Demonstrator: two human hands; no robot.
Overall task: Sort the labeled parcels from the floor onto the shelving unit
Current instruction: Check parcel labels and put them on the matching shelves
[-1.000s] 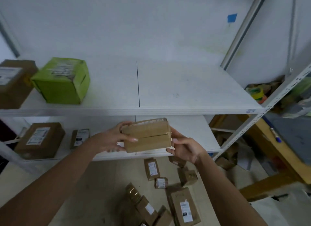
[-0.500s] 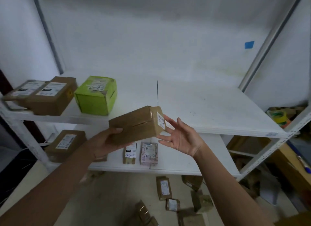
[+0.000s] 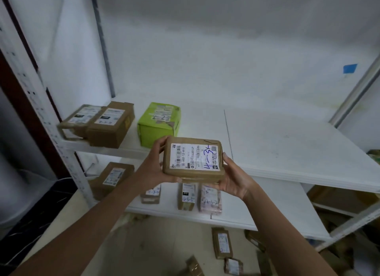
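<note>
A brown cardboard parcel with a white label and blue handwriting faces me, held in front of the white shelving unit. My left hand grips its left end, fingers curled behind it. My right hand cups its right end and underside. The parcel hangs in the air just before the upper shelf's front edge. On that shelf stand a green box and two brown boxes at the left.
The lower shelf carries a brown box and three small parcels. Several labeled parcels lie on the floor below. White metal uprights frame the shelves. Clutter sits at the right.
The parcel has turned so its label faces me. My right hand, open beside it before, now holds its right end. The view moved closer to the shelf and leftward.
</note>
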